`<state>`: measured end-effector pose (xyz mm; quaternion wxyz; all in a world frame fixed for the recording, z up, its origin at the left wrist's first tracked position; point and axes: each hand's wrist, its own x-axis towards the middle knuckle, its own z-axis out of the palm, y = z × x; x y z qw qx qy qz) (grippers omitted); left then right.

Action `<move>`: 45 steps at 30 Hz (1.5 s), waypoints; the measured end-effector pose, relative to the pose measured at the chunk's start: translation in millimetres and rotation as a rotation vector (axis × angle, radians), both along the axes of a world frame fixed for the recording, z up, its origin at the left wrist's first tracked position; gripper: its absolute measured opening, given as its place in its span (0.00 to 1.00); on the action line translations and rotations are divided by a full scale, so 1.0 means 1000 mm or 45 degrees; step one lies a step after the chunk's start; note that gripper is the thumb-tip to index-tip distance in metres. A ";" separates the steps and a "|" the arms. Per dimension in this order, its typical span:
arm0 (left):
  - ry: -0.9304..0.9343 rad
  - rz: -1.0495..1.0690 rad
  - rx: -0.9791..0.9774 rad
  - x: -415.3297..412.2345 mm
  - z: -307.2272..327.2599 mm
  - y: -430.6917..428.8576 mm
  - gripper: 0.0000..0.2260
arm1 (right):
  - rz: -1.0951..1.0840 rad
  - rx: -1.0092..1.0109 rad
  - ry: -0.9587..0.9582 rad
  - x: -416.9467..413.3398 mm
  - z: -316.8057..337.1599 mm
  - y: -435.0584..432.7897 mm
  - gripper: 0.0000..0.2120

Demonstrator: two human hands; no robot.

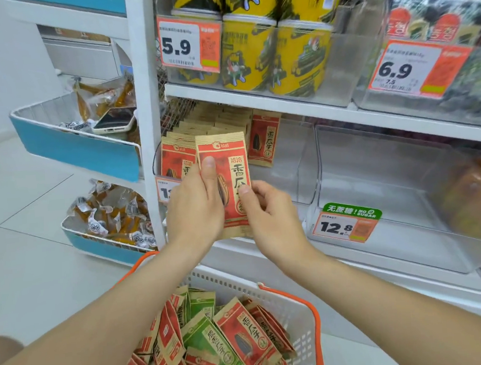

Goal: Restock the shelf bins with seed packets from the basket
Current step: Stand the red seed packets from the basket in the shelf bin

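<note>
The left hand (195,206) is clamping a red and brown paper seed packet (226,157), its thumb pressing on the printed face and its fingers curling behind. The right hand (270,211) is pinching the packet's right edge between thumb and fingers. I cannot tell whether they are holding one packet or a thin stack. The packet is hanging upright just in front of the clear plastic shelf bin (301,160), where a row of matching red packets (220,120) is standing along the left side.

That row is looking tightly packed. Forcing the new packet in at the near end is likely to be creasing it or pushing the front ones out over the lip. A lone red packet (264,140) is leaning at the right of the row, and a brush from the right hand could be tipping it flat.

Further right, an empty transparent bin (377,177) is carrying a green-topped price label (346,225). It is probably meant for another variety, so a red packet drifting there would be going into the wrong stock.

Below and nearer, the white plastic basket with orange handles (300,301) is holding red packets mixed with green paper packets (205,337). If the two-handed grip is loosening during the hand-over, the packet may be dropping back into the pile or slipping down between basket and shelf.
</note>
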<state>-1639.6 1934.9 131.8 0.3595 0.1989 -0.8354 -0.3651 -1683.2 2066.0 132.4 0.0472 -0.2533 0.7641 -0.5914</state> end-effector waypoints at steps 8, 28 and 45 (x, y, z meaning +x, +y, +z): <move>-0.023 -0.048 -0.250 -0.015 0.019 -0.006 0.23 | -0.202 -0.109 0.527 -0.032 0.023 0.017 0.06; -0.548 -0.020 -1.159 -0.066 -0.005 -0.036 0.37 | -0.547 0.949 0.051 -0.170 0.014 -0.054 0.36; -0.502 -0.020 -1.205 -0.071 -0.008 -0.038 0.35 | -0.735 0.535 -0.140 -0.223 0.000 -0.079 0.34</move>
